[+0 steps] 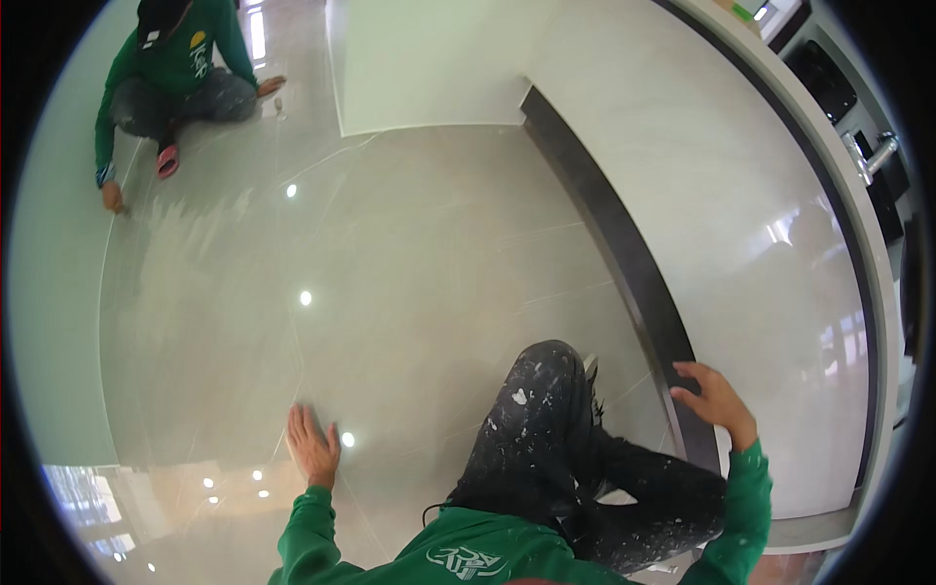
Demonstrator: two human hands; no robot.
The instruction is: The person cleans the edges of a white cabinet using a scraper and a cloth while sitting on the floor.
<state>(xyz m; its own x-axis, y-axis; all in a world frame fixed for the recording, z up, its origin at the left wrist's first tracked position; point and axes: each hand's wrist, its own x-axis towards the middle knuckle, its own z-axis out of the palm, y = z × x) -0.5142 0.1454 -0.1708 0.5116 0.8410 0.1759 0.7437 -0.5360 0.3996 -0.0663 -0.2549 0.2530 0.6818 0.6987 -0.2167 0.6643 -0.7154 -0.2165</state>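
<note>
left fingers (303, 429) extended over floor (409, 263), right fingers (702, 373) curved near baseboard (648, 271)

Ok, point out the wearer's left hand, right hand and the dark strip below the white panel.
Left hand (314, 452): head view, back of the hand.
Right hand (720, 398): head view, middle of the hand.
Dark strip (632, 255): head view, its face, around the middle of its length.
</note>
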